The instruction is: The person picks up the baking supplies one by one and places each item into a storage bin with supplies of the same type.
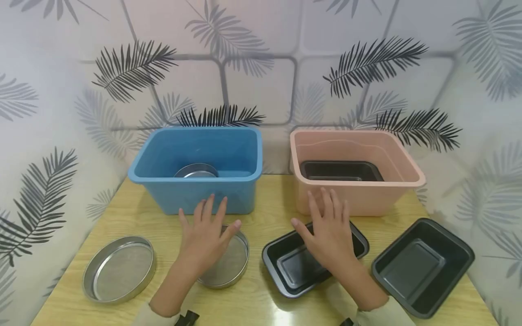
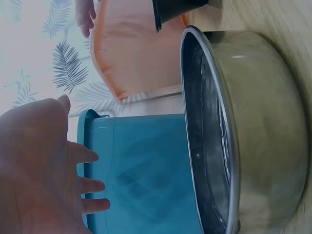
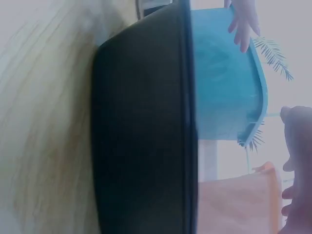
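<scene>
My left hand [image 1: 205, 240] hovers with spread fingers over a round metal cake pan [image 1: 228, 267], partly covering it in the head view. Its fingertips point at the front of a blue bin [image 1: 204, 194], in which another round pan [image 1: 197, 170] lies. My right hand [image 1: 329, 233], fingers extended, is held above a dark rectangular loaf pan [image 1: 297, 262]. Beyond its fingertips stands a pink bin [image 1: 359, 199] with a dark loaf pan [image 1: 340, 170] inside. Neither hand holds anything. In the left wrist view the round pan's side [image 2: 263, 126] looms close to the left palm.
A second round pan [image 1: 119, 270] lies at the table's left, and another dark loaf pan [image 1: 423, 267] at the right. Both bins stand at the back of the wooden table [image 1: 273, 199], against a leaf-patterned backdrop [image 1: 261, 40].
</scene>
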`<state>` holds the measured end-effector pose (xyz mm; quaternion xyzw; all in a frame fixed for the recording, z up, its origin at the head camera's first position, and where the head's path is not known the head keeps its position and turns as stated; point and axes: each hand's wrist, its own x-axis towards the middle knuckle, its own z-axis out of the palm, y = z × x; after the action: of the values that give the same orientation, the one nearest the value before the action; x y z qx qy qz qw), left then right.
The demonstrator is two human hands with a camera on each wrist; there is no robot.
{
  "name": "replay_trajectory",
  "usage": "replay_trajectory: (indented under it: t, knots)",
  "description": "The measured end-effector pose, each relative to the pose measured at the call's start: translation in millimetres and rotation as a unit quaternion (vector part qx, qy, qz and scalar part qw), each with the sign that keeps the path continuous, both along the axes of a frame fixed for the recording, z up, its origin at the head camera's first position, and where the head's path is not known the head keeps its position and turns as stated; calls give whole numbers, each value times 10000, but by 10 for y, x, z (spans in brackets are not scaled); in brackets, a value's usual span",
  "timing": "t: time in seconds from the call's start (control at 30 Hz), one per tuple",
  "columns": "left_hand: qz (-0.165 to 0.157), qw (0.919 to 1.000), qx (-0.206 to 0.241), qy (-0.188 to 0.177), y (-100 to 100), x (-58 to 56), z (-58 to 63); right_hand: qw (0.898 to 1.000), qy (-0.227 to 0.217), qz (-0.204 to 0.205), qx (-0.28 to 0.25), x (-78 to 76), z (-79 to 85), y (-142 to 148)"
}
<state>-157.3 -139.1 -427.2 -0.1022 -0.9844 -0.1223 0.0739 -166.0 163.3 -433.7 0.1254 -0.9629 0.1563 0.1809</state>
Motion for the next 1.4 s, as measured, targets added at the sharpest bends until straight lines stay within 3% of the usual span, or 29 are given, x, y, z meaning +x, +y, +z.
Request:
replay_trajectory:
  t: [0.13, 0.4, 0.57, 0.73, 0.93, 1.17, 1.33, 1.4]
  knots:
    - [32, 9998, 131, 126, -40, 0, 23, 9988, 136, 103, -450, -38, 94, -25]
    - [2, 9980, 585, 257, -218, 33, 50, 9911, -164, 314, -1286, -162, 298, -130]
    - [60, 9949, 877, 499, -419, 72, 88, 9751, -453, 778, -2028, -270, 388, -259]
    - [291, 9925, 996, 652, -672, 134, 122, 9537, -1016, 1116, -2603, -414, 479, -404]
    - [678, 9883, 1345, 244, -970, 283, 118, 9332, -1510, 1339, -2972, -643, 527, -565]
    - [1111, 9824, 1472, -302, -1264, 476, 20, 9345, -1636, 1284, -2888, -931, 506, -726]
    - [1419, 9787, 1378, -556, -1518, 597, -121, 9240, -1828, 1259, -3115, -1123, 457, -848]
    - [1484, 9786, 1342, -473, -1620, 641, -182, 9198, -1805, 1286, -3237, -1188, 440, -894]
